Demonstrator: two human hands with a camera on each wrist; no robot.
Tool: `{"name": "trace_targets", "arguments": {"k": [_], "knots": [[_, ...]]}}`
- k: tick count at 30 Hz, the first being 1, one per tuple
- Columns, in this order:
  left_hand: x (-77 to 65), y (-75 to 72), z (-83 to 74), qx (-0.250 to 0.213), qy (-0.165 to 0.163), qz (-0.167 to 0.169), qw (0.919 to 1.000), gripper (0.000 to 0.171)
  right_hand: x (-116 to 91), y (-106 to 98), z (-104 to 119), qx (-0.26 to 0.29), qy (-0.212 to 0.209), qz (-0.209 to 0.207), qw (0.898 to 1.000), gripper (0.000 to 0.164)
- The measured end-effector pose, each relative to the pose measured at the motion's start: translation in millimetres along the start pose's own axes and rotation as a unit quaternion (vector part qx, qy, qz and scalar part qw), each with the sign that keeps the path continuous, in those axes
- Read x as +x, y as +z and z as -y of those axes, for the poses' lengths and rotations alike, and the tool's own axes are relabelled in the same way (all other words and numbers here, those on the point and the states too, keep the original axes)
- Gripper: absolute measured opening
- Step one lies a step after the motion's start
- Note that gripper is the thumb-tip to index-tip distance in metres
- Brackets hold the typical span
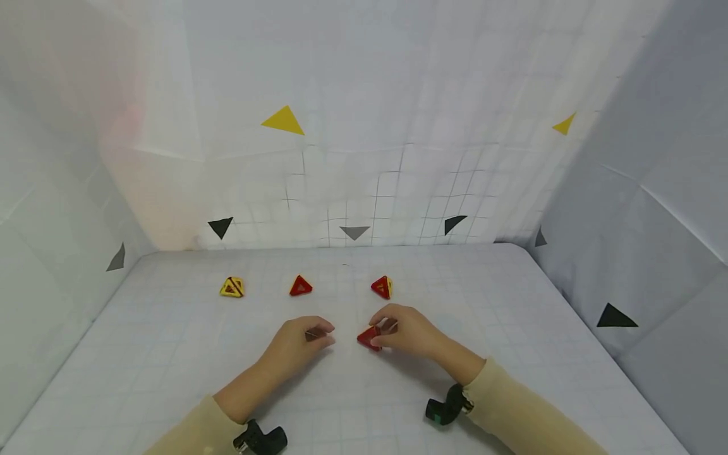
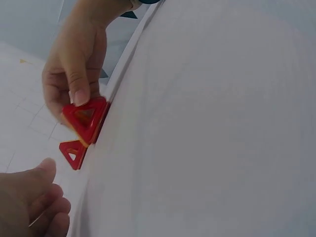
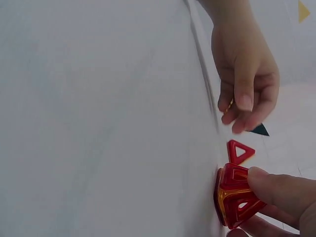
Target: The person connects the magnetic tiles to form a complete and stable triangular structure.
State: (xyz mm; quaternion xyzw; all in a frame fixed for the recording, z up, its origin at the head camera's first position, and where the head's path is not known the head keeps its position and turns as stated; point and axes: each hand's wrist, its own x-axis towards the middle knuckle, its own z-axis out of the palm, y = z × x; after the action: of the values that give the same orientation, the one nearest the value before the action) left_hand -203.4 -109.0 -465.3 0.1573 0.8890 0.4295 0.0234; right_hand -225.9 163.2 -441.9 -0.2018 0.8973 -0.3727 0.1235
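Note:
My right hand (image 1: 406, 332) pinches a small pyramid of red triangular magnetic tiles (image 1: 368, 338) between thumb and fingers, low over the table. In the right wrist view the thumb (image 3: 276, 190) lies on one side of this pyramid (image 3: 236, 195), and an orange-yellow edge shows between its red faces. To its left, my left hand (image 1: 296, 347) hovers with loosely curved fingers and a gap between thumb and fingertips, holding nothing. The left wrist view shows the left hand (image 2: 32, 202) apart from the red pyramid (image 2: 88, 118).
Further back stand a yellow and red pyramid (image 1: 232, 287), a red triangular piece (image 1: 300, 286) and another red and yellow pyramid (image 1: 383, 287) in a row. The white table (image 1: 170, 354) ends at a white sheet wall (image 1: 352, 126) with triangle marks; side sheets (image 1: 654, 208) flank it.

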Motion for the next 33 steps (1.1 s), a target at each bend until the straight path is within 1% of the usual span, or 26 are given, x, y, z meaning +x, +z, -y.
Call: {"name": "trace_targets", "arguments": {"k": [3, 6, 9, 12, 18, 22, 27, 29, 33], "knots": [[-2.6, -6.9, -0.3, -0.001, -0.018, -0.024, 0.9996, 0.015, -4, -6, -7, -0.003, 0.012, -0.016, 1.0, 0.028], [-5.9, -14.4, 1.1, -0.002, -0.034, -0.043, 0.9985, 0.016, -6, -13, -13, -0.015, 0.035, -0.033, 0.999, 0.029], [-9.5, -22.5, 5.2, 0.001, -0.047, -0.054, 0.9974, 0.018, -7, -21, -19, -0.03, 0.06, -0.051, 0.996, 0.028], [-13.2, -30.9, 10.6, 0.004, -0.05, -0.064, 0.9967, 0.022, -7, -30, -28, -0.048, 0.073, -0.067, 0.994, 0.028], [-21.9, -50.7, 18.7, 0.027, -0.046, -0.088, 0.9947, 0.031, -3, -50, -47, -0.069, 0.078, -0.089, 0.991, 0.029], [-28.3, -64.0, 21.1, 0.047, -0.04, -0.111, 0.9919, 0.032, 1, -60, -57, -0.07, 0.083, -0.099, 0.989, 0.031], [-35.3, -78.6, 23.0, 0.063, -0.047, -0.134, 0.9879, 0.036, 10, -72, -72, -0.055, 0.114, -0.11, 0.986, 0.032], [-37.9, -84.2, 25.2, 0.068, -0.042, -0.149, 0.9857, 0.038, 14, -77, -79, -0.047, 0.127, -0.116, 0.984, 0.034], [-42.1, -94.6, 30.0, 0.076, -0.026, -0.186, 0.9793, 0.042, 19, -84, -92, -0.036, 0.136, -0.135, 0.981, 0.04]]}}
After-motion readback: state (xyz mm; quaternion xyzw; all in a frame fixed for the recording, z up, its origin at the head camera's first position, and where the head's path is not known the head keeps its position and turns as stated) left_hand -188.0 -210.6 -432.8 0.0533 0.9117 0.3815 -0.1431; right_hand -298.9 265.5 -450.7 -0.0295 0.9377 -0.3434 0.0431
